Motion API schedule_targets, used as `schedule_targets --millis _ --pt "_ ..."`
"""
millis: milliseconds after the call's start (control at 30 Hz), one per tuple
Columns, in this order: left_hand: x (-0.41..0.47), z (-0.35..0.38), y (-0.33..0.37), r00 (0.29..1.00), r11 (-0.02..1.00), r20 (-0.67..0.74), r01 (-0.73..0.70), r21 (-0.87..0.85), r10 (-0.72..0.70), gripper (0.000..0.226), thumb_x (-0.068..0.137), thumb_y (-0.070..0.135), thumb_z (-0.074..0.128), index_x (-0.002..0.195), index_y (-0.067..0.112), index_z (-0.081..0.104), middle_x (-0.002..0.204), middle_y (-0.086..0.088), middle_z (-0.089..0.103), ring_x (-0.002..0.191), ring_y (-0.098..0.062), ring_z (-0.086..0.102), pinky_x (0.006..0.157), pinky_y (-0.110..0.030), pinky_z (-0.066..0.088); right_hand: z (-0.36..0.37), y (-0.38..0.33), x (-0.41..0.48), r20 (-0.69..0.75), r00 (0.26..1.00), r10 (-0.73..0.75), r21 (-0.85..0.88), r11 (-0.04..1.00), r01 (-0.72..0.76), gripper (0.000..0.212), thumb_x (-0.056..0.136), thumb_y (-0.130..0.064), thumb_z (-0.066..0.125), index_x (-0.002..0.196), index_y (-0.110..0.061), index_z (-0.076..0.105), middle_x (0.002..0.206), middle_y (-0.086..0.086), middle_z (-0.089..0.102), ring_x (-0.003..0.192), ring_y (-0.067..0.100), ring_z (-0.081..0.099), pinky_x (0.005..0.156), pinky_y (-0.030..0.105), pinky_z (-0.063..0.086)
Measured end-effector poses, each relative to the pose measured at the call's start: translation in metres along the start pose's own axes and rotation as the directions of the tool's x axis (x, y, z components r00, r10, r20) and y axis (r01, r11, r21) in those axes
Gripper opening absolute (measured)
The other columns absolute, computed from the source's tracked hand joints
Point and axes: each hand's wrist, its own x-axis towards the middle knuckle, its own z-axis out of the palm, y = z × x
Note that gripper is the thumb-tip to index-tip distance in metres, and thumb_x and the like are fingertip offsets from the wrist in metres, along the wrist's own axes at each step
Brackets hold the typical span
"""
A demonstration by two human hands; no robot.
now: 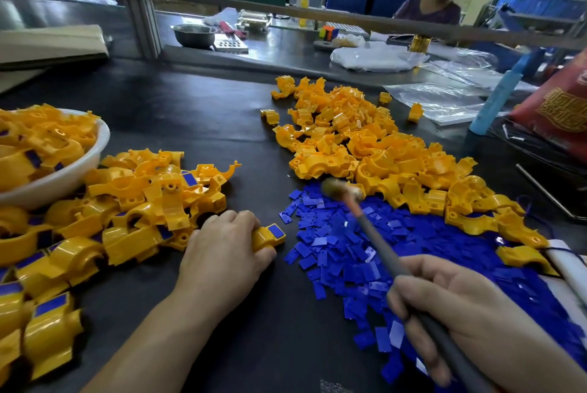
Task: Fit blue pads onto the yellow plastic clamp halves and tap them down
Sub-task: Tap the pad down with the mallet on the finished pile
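Toward front edge of surface [222, 125]: clamp half [263, 238], pad [275, 230] on top, gripped by left hand [222, 249]. At right, hammer [374, 233] handle gripped by right hand [460, 307], blurred head above pad heap [444, 249].

Across from you, a steel bowl [194, 35] sits on the far bench [279, 49]. Left of the bowl lies folded cardboard [50, 43]. To its right you see a yellow bottle [304, 0], a multicoloured cube [328, 33] and a crumpled white plastic bag [374, 59]. Farther right are clear plastic bags [438, 100], a pale blue tube [498, 94] and a red patterned bag [559, 106]. Behind the bowl and to its right sits a person in a purple top [428, 8].
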Motion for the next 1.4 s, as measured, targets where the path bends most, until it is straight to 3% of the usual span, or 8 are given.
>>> schedule_targets --millis 200,300,367,600,900,1067,1200,1400 --pt "0.001 0.0 -0.001 1.0 1.0 0.009 0.002 0.001 -0.002 0.049 0.079 0.062 0.067 0.12 0.038 0.055 0.114 0.015 0.058 0.106 -0.009 0.051 0.088 -0.034 0.051 0.034 0.021 0.002 -0.205 0.905 -0.374 -0.589 0.785 0.191 0.041 0.09 -0.034 0.057 0.107 -0.062 0.033 0.081 -0.012 0.063 0.058 0.009 0.063 0.053 0.023 0.051" --pt "0.001 -0.001 0.0 1.0 1.0 -0.001 -0.003 -0.002 0.003 0.047 0.079 0.061 0.067 0.118 0.038 0.056 0.113 0.015 0.058 0.106 -0.009 0.051 0.088 -0.034 0.05 0.032 0.028 0.004 -0.099 0.85 -0.517 -0.831 0.513 0.215 0.042 0.092 -0.044 0.049 0.116 -0.062 0.02 0.102 -0.033 0.047 0.095 -0.008 0.051 0.076 0.015 0.046" --pt "0.0 -0.001 0.0 1.0 1.0 -0.01 -0.008 -0.007 0.008 0.045 0.08 0.06 0.067 0.117 0.037 0.056 0.111 0.015 0.058 0.104 -0.009 0.051 0.088 -0.034 0.05 0.032 0.034 0.006 -0.047 0.852 -0.522 -0.858 0.457 0.233 0.042 0.093 -0.046 0.047 0.118 -0.061 0.017 0.112 -0.035 0.042 0.105 -0.009 0.045 0.083 0.011 0.042" --pt "0.001 -0.001 0.0 1.0 1.0 -0.022 -0.008 -0.025 0.007 0.042 0.079 0.058 0.069 0.114 0.037 0.058 0.106 0.017 0.056 0.101 -0.008 0.05 0.086 -0.034 0.05 0.036 0.049 0.006 -0.049 0.877 -0.477 -0.855 0.474 0.21 0.048 0.087 -0.058 0.046 0.106 -0.083 0.01 0.104 -0.061 0.026 0.095 -0.039 0.026 0.078 -0.011 0.022" --pt "0.002 0.001 -0.002 1.0 1.0 -0.017 -0.009 -0.016 0.009 0.047 0.079 0.059 0.069 0.118 0.036 0.057 0.113 0.014 0.059 0.106 -0.01 0.052 0.088 -0.034 0.05 0.034 0.025 0.005 -0.095 0.848 -0.521 -0.767 0.582 0.272 0.044 0.087 -0.042 0.055 0.112 -0.07 0.033 0.086 -0.041 0.056 0.076 -0.011 0.059 0.065 0.008 0.044" --pt "0.002 0.0 -0.001 1.0 1.0 -0.013 0.002 -0.016 -0.002 0.045 0.079 0.059 0.068 0.116 0.037 0.057 0.111 0.014 0.058 0.106 -0.011 0.052 0.088 -0.035 0.05 0.041 0.031 0.02 -0.038 0.896 -0.442 -0.823 0.523 0.223 0.053 0.093 -0.045 0.048 0.139 -0.055 0.024 0.093 -0.035 0.051 0.084 -0.017 0.048 0.071 0.002 0.038" --pt "0.002 -0.002 -0.001 1.0 1.0 -0.001 0.0 -0.015 0.0 0.045 0.079 0.059 0.068 0.117 0.036 0.058 0.112 0.014 0.059 0.106 -0.011 0.052 0.089 -0.036 0.05 0.037 0.027 0.016 -0.064 0.889 -0.453 -0.834 0.514 0.202 0.05 0.091 -0.048 0.049 0.134 -0.06 0.027 0.08 -0.036 0.05 0.077 -0.025 0.047 0.067 0.0 0.036" --pt "-0.001 -0.003 0.001 1.0 1.0 -0.009 0.012 -0.016 -0.012 0.043 0.08 0.058 0.068 0.115 0.036 0.058 0.109 0.014 0.059 0.103 -0.011 0.052 0.086 -0.035 0.05 0.039 0.036 0.005 -0.086 0.899 -0.43 -0.877 0.46 0.136 0.05 0.092 -0.054 0.043 0.129 -0.068 0.012 0.101 -0.049 0.033 0.098 -0.021 0.04 0.076 -0.008 0.028"
